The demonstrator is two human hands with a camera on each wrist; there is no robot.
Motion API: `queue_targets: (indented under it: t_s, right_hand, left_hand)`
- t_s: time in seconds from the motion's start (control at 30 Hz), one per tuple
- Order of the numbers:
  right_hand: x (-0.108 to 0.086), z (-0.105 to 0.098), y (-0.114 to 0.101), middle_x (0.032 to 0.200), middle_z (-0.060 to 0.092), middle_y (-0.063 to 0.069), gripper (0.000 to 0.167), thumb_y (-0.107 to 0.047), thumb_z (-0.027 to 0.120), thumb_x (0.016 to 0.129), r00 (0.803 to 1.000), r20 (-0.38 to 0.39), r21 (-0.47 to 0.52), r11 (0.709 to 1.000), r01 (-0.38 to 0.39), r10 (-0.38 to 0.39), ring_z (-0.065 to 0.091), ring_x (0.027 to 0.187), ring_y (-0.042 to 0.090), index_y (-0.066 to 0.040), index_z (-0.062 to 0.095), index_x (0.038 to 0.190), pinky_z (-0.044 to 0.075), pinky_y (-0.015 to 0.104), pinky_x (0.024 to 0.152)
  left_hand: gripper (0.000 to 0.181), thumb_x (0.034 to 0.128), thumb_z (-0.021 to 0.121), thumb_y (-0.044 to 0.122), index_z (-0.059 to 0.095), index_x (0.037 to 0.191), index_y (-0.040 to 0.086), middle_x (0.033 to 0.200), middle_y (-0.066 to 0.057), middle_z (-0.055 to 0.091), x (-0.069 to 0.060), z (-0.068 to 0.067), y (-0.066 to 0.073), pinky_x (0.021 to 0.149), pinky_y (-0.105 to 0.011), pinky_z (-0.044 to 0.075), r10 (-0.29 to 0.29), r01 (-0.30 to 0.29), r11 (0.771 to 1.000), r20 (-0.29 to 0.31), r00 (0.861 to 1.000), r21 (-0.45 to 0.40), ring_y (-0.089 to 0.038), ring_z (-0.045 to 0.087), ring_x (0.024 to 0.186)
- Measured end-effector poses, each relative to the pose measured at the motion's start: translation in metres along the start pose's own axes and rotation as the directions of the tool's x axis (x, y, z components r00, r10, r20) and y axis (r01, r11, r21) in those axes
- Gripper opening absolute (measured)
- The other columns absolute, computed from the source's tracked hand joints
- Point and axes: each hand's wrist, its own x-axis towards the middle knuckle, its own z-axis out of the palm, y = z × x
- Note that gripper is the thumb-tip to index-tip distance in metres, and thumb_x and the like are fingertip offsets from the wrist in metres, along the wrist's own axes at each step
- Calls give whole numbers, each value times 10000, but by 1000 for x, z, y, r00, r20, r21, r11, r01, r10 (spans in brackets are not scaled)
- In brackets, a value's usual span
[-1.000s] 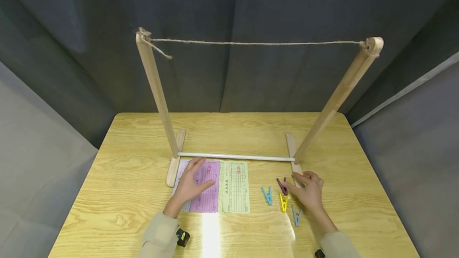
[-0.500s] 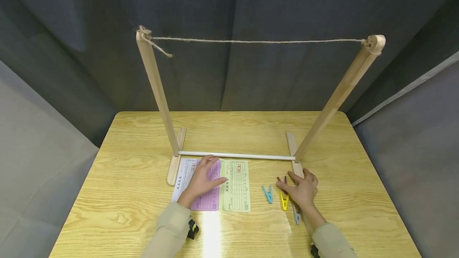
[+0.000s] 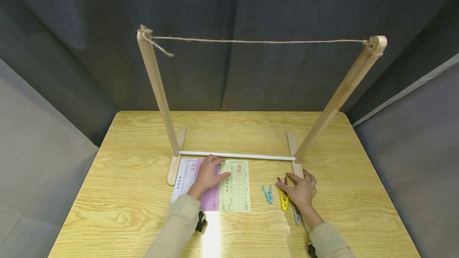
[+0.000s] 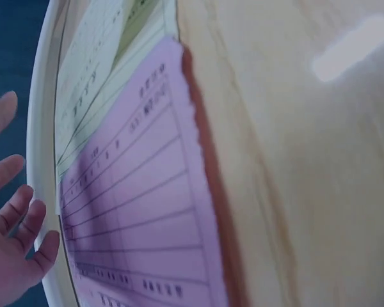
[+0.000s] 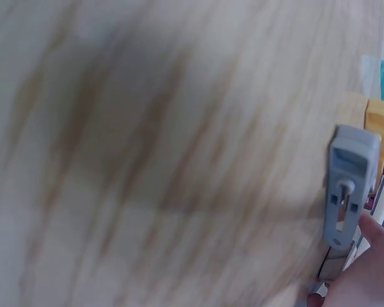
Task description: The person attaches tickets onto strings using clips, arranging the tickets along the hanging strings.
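My left hand [image 3: 209, 174] hovers over or touches a purple printed slip [image 3: 211, 200], its thumb pointing toward a pale green slip [image 3: 238, 188]; the left wrist view shows its fingers apart with nothing between them. A white slip [image 3: 183, 178] lies partly under the purple one. On the right, my right hand [image 3: 303, 190] is over the clothespins, thumb and forefinger spread about the dark purple clothespin [image 3: 286, 180], which is partly hidden. Close beside it lie a yellow clothespin [image 3: 284, 202] and a grey clothespin [image 5: 352, 185]. A light blue clothespin [image 3: 268, 194] lies further left.
Behind the slips stands a wooden frame with a left post [image 3: 157, 94], a right post [image 3: 335, 102] and a white crossbar [image 3: 236, 155] low down. Twine [image 3: 258, 42] is strung between the post tops. Dark curtains hang past the far edge of the wooden table [image 3: 118, 210].
My left hand has slid right across the purple slip toward the green one, uncovering the white slip. My right hand has moved left and slightly nearer the dark purple clothespin.
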Motion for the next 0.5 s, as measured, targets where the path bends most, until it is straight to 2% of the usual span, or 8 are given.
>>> queue_targets:
  t_s: [0.23,0.5]
  right_hand:
    - [1,0,0,1398,242,269,494,-332,778,694,1000,14,13,1000,-18,18,84,1284,431,-13,653,1051,120,637,916]
    - [0,-4,-4,1398,224,285,401,-316,773,706,999,37,9,999,-32,32,73,1287,444,-6,645,926,113,645,919]
  left_hand:
    - [602,728,729,403,571,1217,91,968,-55,494,10,8,0,795,-379,326,-54,51,994,35,998,95,-193,405,865]
    - [702,651,781,414,550,1231,94,1028,-78,514,14,15,1,833,-421,298,-113,100,977,59,992,188,-216,403,897]
